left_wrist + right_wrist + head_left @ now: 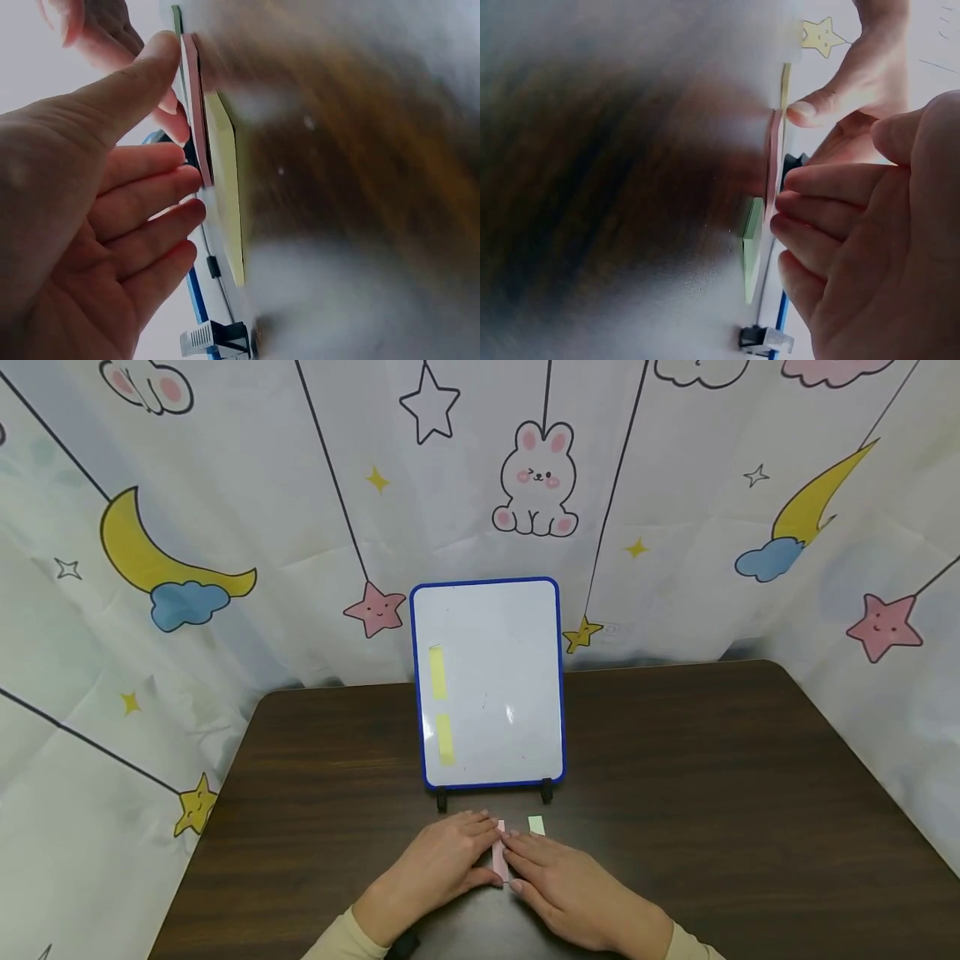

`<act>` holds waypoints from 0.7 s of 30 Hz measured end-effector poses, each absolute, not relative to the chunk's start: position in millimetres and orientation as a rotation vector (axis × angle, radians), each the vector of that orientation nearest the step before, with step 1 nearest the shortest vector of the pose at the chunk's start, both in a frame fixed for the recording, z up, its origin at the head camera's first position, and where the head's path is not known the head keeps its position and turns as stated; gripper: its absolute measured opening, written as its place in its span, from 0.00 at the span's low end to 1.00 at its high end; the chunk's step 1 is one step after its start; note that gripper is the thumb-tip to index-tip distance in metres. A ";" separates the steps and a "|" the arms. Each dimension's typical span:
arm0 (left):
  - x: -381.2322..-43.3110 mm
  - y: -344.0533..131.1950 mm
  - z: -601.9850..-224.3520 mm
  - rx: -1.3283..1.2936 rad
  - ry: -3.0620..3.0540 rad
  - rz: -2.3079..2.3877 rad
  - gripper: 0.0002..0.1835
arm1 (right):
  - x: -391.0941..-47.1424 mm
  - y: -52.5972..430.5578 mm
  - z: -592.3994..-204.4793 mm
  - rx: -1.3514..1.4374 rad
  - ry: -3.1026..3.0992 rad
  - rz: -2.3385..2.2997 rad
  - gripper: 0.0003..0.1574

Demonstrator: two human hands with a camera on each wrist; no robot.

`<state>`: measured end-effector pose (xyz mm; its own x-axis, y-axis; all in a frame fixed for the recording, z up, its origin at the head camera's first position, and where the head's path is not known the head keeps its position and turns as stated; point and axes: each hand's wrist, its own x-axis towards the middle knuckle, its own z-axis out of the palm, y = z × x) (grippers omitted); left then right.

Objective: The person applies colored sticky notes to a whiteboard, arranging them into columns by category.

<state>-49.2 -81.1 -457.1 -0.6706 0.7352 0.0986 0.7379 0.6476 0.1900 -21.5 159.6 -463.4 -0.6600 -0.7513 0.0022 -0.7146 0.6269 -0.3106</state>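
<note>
A narrow pink sticky-note pad [499,862] lies on the table between the two hands. My left hand [442,864] is on its left side, fingertips touching near the far end and thumb at the near end. From the other side my right hand [566,881] reaches in, its nearly straight fingertips at the pad's right edge. A green sticky-note pad [752,251] lies by the right hand, which partly covers it in the head view. In the left wrist view a yellow pad [226,172] lies beside the pink one; the left hand hides it from the head camera.
Behind the hands a blue-framed whiteboard [498,693] stands upright on black feet [547,791]. Two yellow strips, an upper strip [437,672] and a lower strip [446,740], stick to its left side. A printed curtain [465,527] hangs behind the dark wooden table [712,777].
</note>
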 end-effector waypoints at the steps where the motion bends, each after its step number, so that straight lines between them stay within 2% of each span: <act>1: -48.9 -80.6 -457.5 -1.267 -2.836 -0.339 0.32 | -21.5 159.8 -463.5 -1.233 2.713 -0.440 0.34; 13: -49.2 -78.3 -461.3 -1.242 -2.844 -0.317 0.35 | -20.9 159.0 -461.8 -1.197 2.673 -0.448 0.35; 21: -50.2 -77.5 -460.5 -1.235 -2.846 -0.371 0.32 | -21.5 158.3 -457.8 -1.132 2.658 -0.439 0.37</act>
<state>-50.2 -77.5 -460.5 -0.6874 0.7181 0.1090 0.7220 0.6593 0.2097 -21.5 158.3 -457.8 -0.6796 -0.7289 -0.0829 -0.6636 0.6589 -0.3542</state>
